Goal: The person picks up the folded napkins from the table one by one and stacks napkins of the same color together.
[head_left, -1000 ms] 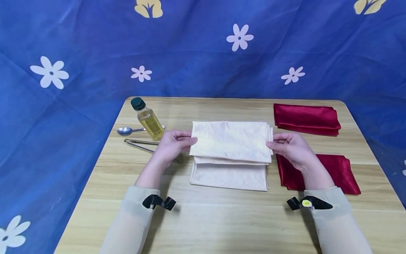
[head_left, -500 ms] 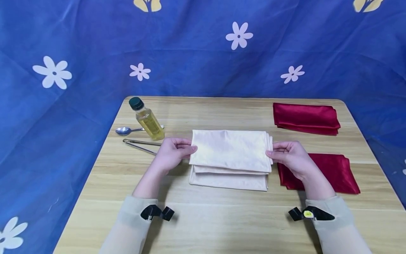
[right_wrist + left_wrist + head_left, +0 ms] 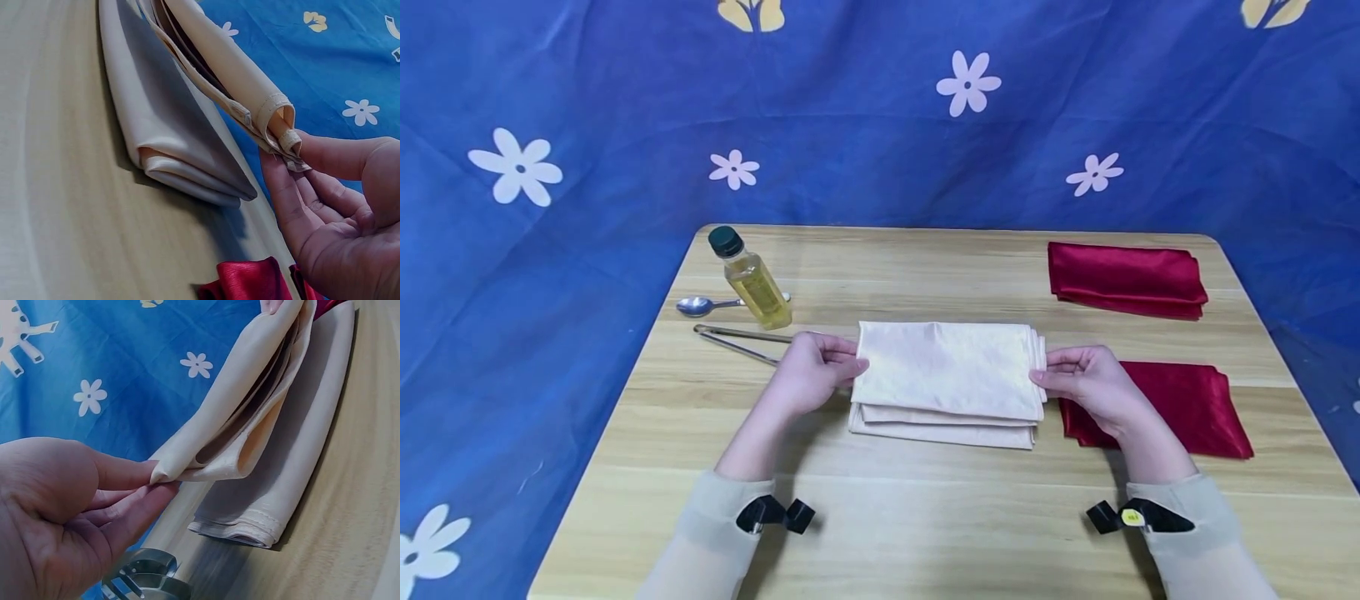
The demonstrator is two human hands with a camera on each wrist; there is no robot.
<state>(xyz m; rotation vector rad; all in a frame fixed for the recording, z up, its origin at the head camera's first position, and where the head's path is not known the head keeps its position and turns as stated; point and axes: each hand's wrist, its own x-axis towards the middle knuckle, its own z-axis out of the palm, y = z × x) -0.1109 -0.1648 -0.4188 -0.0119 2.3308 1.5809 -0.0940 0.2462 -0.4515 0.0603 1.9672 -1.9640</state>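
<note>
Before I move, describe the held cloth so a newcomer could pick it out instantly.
Over the table, look between the left hand and the right hand. The held cloth is the pale folded one pinched at both ends. The lower cloth, also pale, and the red cloths rest on the table; only this one is held above it.

We list one wood-grain tabletop, round-cornered, bearing: one folded cream satin cloth, below and between the left fingers and right fingers; two folded crimson satin cloths, one beyond the right fingers, one right of them; leftward of the left fingers, metal tongs; farther beyond, a metal spoon and green-capped bottle.
</note>
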